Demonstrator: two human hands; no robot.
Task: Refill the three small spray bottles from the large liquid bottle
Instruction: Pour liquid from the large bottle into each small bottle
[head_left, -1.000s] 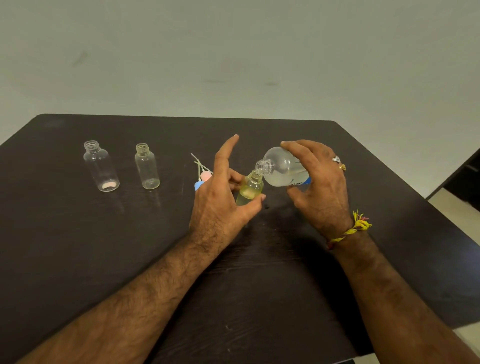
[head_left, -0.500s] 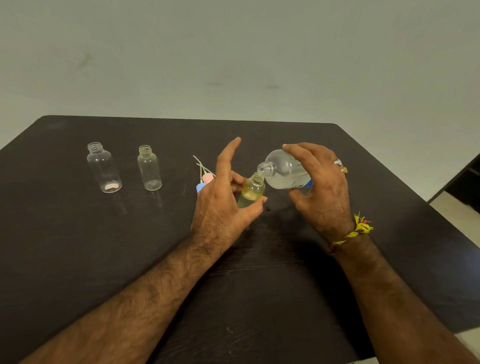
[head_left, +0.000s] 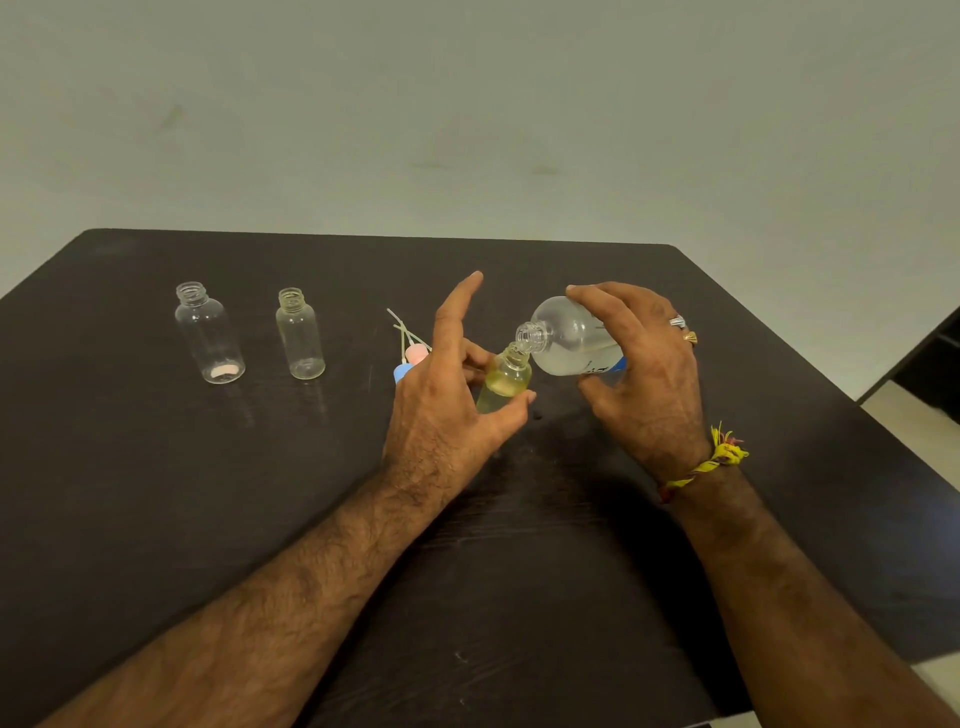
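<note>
table: dark, plain wall behind
left hand: pinches small bottle, steadying it
right hand: grips tipped large bottle, neck over mouth
waiting: two empty bottles

A dark table stands against a pale wall; light floor shows at right.

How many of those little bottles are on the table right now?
3. Two stand uncapped at the far left: the leftmost small bottle and the second small bottle. The yellowish small bottle is in the left hand, under the large bottle.
</note>
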